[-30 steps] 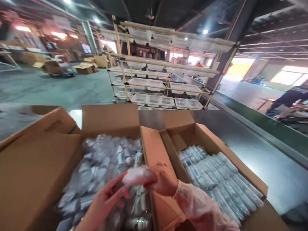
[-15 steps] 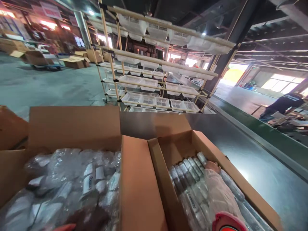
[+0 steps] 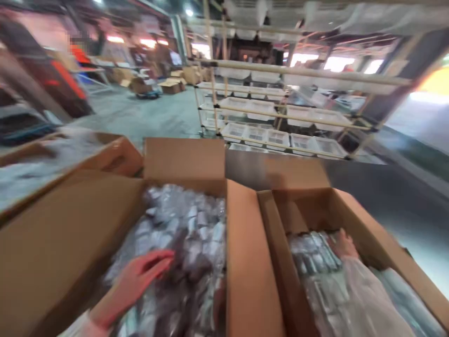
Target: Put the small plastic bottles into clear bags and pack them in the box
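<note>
Two open cardboard boxes stand side by side in front of me. The left box [image 3: 242, 243] holds a loose heap of small clear-wrapped packets [image 3: 185, 224]. My left hand [image 3: 140, 276] hovers over that heap with fingers stretched out and nothing in them. The right box [image 3: 368, 220] holds packets laid in neat rows [image 3: 312, 255]. My right hand [image 3: 342, 245], with a thin plastic sleeve over the forearm, rests down on those rows at the far end. Blur hides whether its fingers grip a packet.
A third open carton [image 3: 115, 154] sits at the left. Behind the boxes stands a rack of white plastic trays [image 3: 273, 135]. A grey conveyor surface [image 3: 396, 196] runs to the right. More cartons [image 3: 171, 86] lie on the far floor; a person in orange [image 3: 66, 75] is at the left.
My right hand has gone from the left box, where both hands held a packet, into the right box. My left hand is back over the heap. The view swung left.
</note>
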Tool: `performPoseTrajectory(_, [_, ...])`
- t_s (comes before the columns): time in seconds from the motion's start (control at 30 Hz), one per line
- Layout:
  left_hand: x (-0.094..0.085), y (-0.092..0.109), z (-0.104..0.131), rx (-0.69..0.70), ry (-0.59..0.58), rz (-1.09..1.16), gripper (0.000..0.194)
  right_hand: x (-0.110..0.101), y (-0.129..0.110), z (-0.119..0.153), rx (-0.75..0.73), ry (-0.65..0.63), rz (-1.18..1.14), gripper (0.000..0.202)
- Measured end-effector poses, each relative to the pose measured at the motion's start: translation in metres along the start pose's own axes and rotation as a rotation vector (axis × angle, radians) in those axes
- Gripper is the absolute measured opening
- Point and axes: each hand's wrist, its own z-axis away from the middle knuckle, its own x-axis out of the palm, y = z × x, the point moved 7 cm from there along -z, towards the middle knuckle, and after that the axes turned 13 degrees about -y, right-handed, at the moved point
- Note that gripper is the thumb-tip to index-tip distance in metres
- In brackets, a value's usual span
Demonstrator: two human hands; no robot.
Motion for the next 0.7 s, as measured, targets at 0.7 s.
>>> performPoseTrajectory(0.7, [-0.068, 0.053, -0.085, 0.177, 0.273, 0.167, 0.023, 0.163, -0.252, 0.232, -0.408, -0.994, -0.794, 0.036])
